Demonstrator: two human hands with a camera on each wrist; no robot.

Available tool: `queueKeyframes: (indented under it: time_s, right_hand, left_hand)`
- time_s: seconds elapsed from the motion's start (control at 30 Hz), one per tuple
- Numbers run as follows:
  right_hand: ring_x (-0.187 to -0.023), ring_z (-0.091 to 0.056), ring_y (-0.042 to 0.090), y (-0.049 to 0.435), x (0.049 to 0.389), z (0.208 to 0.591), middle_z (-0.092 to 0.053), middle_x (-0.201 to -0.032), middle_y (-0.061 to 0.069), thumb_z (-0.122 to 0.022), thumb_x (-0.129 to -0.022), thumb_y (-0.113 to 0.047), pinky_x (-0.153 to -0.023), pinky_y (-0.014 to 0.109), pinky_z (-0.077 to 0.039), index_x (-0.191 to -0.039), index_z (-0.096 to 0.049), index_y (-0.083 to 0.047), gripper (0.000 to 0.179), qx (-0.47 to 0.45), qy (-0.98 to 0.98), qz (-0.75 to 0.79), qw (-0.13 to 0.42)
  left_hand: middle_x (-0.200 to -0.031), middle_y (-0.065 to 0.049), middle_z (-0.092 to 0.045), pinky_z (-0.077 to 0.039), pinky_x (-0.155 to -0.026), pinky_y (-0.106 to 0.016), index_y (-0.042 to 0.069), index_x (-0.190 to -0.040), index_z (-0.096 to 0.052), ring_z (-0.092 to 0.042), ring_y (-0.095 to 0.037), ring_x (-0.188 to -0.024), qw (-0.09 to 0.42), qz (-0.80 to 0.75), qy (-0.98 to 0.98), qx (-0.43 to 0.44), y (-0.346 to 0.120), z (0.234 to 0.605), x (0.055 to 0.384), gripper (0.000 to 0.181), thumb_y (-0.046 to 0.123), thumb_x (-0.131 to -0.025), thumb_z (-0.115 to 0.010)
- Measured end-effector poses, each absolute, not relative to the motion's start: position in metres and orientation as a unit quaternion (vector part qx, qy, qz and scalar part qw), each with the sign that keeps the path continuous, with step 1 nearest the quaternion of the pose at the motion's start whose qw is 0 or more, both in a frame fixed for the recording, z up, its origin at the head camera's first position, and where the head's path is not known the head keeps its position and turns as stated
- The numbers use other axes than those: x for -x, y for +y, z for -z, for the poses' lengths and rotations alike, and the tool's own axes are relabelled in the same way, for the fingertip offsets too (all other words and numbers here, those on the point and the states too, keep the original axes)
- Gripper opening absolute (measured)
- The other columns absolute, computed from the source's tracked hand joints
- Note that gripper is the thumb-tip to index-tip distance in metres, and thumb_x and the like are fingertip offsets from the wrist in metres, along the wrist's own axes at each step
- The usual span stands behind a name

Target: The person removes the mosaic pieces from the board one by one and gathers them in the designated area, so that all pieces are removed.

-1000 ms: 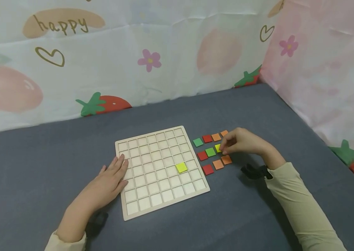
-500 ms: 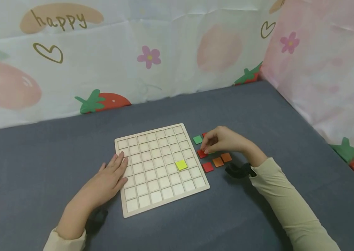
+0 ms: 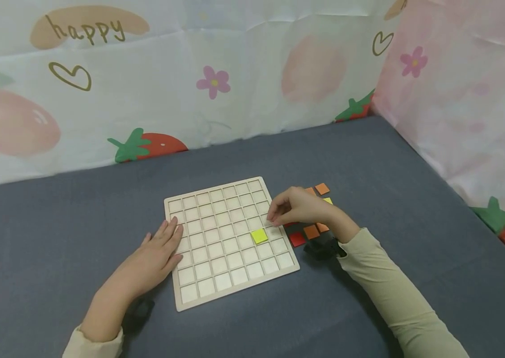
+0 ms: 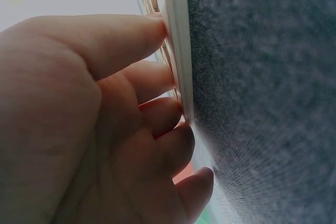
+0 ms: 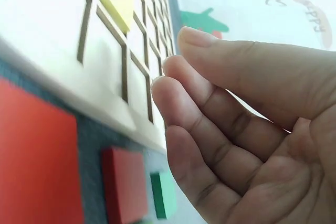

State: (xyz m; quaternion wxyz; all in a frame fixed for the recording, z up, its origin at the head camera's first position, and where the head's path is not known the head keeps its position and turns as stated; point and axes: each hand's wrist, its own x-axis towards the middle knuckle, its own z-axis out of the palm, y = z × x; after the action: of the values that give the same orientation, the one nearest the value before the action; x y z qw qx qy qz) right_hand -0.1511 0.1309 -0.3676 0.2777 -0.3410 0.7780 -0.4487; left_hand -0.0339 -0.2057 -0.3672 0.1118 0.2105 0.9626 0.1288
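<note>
A pale wooden grid board [image 3: 238,279] lies on the table, with a yellow square tile [image 3: 259,236] in one of its cells. My left hand [image 3: 156,261] rests on the board's left edge, fingers spread and fingertips on the frame, as the left wrist view also shows. Over the board's right edge is my right hand [image 3: 299,206], thumb and fingertips drawn together close above the rightmost cells. In the right wrist view its fingers [image 5: 176,98] are bent beside the thumb; I cannot tell whether a tile is pinched there.
Loose square tiles lie right of the board: a red tile [image 3: 297,239], orange tiles [image 3: 311,231] and a yellow tile [image 3: 327,200], partly behind the right hand. A green tile [image 5: 164,195] shows in the right wrist view. A printed cloth [image 3: 252,89] hangs behind the grey table.
My right hand has moved left from the loose tiles, above the yellow one, across the red and green ones to the board's right edge. The left hand has stayed on the board.
</note>
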Motion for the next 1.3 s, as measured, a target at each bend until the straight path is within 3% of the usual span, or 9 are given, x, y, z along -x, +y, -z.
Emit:
queueKeyframes:
  time_s: [0.37,1.3]
  right_hand:
    - [-0.077,-0.066,0.013,0.114,0.149,0.377,-0.069,-0.084,0.002,-0.073,-0.080,-0.001,-0.072,0.029,-0.053,-0.090,-0.071,-0.002,0.010,0.371,0.769,0.441,0.275]
    - [-0.077,-0.061,0.009,0.101,0.144,0.380,-0.064,-0.087,-0.002,-0.075,-0.077,0.000,-0.071,0.026,-0.052,-0.088,-0.072,-0.008,0.014,0.385,0.794,0.393,0.260]
  left_hand:
    - [-0.150,-0.027,-0.020,-0.022,-0.102,-0.066,-0.009,-0.142,-0.033,-0.019,-0.044,-0.137,0.110,-0.128,0.963,-0.210,-0.205,0.367,0.034,0.058,0.020,-0.096,-0.054]
    - [-0.151,-0.027,-0.019,-0.021,-0.102,-0.066,-0.009,-0.142,-0.032,-0.018,-0.044,-0.137,0.115,-0.128,0.963,-0.206,-0.205,0.368,0.035,0.058,0.020,-0.096,-0.053]
